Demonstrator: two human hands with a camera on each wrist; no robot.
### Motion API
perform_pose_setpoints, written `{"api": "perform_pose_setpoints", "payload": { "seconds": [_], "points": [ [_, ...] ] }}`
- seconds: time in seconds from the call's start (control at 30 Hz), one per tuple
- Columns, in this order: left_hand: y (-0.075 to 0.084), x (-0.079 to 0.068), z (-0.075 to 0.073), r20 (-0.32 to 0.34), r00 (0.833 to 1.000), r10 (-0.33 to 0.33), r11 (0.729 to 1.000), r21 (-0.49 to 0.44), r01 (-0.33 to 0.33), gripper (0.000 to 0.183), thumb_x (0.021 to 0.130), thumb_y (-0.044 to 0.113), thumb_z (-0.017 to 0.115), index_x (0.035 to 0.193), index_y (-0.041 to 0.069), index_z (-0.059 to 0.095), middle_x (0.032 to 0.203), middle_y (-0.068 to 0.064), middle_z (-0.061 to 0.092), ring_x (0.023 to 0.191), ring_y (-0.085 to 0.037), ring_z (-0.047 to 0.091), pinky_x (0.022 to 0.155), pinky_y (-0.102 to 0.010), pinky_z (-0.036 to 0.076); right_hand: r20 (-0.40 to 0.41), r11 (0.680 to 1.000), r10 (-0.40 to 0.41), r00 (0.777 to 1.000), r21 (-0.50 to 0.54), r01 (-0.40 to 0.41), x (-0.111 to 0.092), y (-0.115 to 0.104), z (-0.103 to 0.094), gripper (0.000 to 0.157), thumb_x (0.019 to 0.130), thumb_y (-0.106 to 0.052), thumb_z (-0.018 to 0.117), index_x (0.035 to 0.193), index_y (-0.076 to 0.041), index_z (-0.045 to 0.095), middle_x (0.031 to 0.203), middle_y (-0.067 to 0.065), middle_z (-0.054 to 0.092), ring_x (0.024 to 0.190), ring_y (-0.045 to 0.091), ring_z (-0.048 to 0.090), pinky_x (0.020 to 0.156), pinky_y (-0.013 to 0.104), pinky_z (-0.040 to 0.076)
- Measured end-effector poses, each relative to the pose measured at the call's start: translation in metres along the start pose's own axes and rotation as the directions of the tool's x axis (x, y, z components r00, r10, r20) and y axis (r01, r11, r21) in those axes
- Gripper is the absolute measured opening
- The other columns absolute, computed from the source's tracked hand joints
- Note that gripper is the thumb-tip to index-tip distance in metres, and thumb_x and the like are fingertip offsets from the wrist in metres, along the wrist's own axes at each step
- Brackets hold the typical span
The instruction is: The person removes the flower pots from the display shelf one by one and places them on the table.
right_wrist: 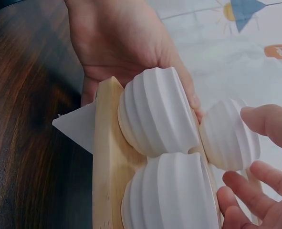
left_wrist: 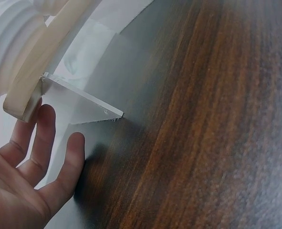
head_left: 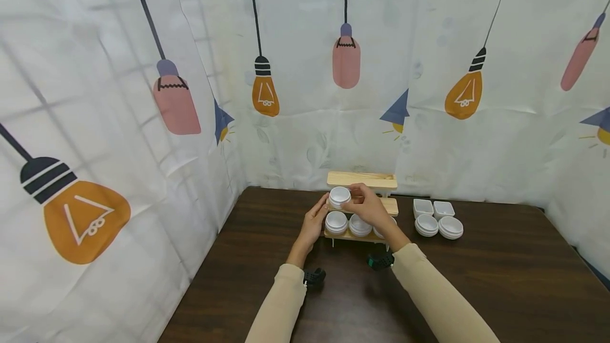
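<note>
A three-tier wooden stand (head_left: 362,179) with clear side supports stands towards the back of the table. On its middle tier a small white ribbed bowl (head_left: 340,196) sits at the left end. My right hand (head_left: 368,206) pinches that bowl from the right, one fingertip on its rim in the right wrist view. My left hand (head_left: 312,224) is at the stand's left end, its fingers slightly bent beside the lower wooden shelf (left_wrist: 28,90) and near the bowl. Three white bowls line the lower tier, among them a left one (head_left: 336,222) and a middle one (head_left: 359,225); my right hand partly hides the third.
Right of the stand, two square white dishes (head_left: 422,207) stand behind two round white bowls (head_left: 450,227) on the dark wooden table (head_left: 505,269). A white curtain (head_left: 305,142) printed with lamps hangs behind and to the left.
</note>
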State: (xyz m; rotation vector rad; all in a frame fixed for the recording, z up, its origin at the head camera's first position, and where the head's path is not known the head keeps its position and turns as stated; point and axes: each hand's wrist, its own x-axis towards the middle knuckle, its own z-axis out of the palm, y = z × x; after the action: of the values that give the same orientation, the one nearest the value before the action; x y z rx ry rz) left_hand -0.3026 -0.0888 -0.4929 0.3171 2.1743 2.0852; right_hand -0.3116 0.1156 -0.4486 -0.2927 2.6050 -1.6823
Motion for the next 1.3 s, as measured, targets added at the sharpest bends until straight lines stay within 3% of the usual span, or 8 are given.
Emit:
{"api": "perform_pose_setpoints", "payload": {
  "seconds": [0.5,0.7,0.8,0.93,1.03,1.3],
  "points": [
    [0.000,-0.001,0.000,0.007,1.000,0.003,1.000,0.000,-0.003,0.048,0.111,0.029,0.046,0.159,0.024,0.040,0.157,-0.012,0.049,0.115,-0.017,0.060,0.086,-0.027,0.054,-0.051,0.997,-0.030,0.998,-0.071,0.026,0.003,-0.003,0.008,0.063,0.088,-0.030,0.081,0.141,-0.010,0.056,0.138,0.019,0.063,0.117,0.034,0.063,0.098,0.052,0.052],
    [-0.010,0.005,0.000,-0.002,1.000,0.014,1.000,-0.014,-0.014,0.049,0.111,0.030,0.046,0.159,0.023,0.041,0.160,-0.010,0.046,0.114,-0.017,0.060,0.087,-0.027,0.053,-0.049,0.997,-0.036,0.998,-0.074,0.032,0.003,-0.004,0.008,0.062,0.088,-0.030,0.082,0.141,-0.010,0.057,0.135,0.020,0.065,0.116,0.034,0.065,0.098,0.053,0.054],
    [-0.010,0.005,0.001,-0.001,1.000,0.021,1.000,-0.003,-0.021,0.049,0.111,0.029,0.046,0.159,0.022,0.041,0.161,-0.011,0.044,0.124,-0.022,0.058,0.098,-0.036,0.053,-0.045,0.996,-0.031,0.999,-0.082,0.027,0.002,-0.005,0.008,0.062,0.088,-0.030,0.081,0.142,-0.010,0.056,0.135,0.020,0.064,0.118,0.035,0.064,0.099,0.055,0.053],
    [-0.003,0.001,0.001,0.004,1.000,0.027,1.000,0.000,-0.027,0.048,0.111,0.026,0.046,0.159,0.020,0.041,0.163,-0.010,0.041,0.143,-0.029,0.045,0.116,-0.050,0.041,-0.038,0.995,-0.029,0.999,-0.098,0.025,0.002,-0.004,0.006,0.064,0.089,-0.033,0.081,0.143,-0.011,0.056,0.136,0.019,0.064,0.121,0.037,0.063,0.101,0.057,0.051],
    [-0.002,0.001,0.002,0.007,1.000,0.030,1.000,-0.003,-0.030,0.048,0.111,0.026,0.047,0.159,0.019,0.041,0.164,-0.011,0.039,0.148,-0.031,0.040,0.121,-0.053,0.035,-0.031,0.994,-0.031,0.999,-0.102,0.028,0.002,-0.003,0.005,0.065,0.089,-0.035,0.081,0.143,-0.011,0.056,0.137,0.020,0.064,0.122,0.038,0.063,0.102,0.058,0.051],
    [-0.005,0.004,0.001,0.016,0.999,0.040,0.999,0.010,-0.040,0.049,0.111,0.024,0.045,0.159,0.014,0.039,0.164,-0.012,0.038,0.150,-0.033,0.037,0.122,-0.054,0.033,-0.024,0.992,-0.038,0.999,-0.125,0.035,0.003,-0.001,0.004,0.065,0.089,-0.036,0.080,0.144,-0.011,0.056,0.138,0.020,0.063,0.122,0.039,0.063,0.102,0.058,0.051]
  ]
}}
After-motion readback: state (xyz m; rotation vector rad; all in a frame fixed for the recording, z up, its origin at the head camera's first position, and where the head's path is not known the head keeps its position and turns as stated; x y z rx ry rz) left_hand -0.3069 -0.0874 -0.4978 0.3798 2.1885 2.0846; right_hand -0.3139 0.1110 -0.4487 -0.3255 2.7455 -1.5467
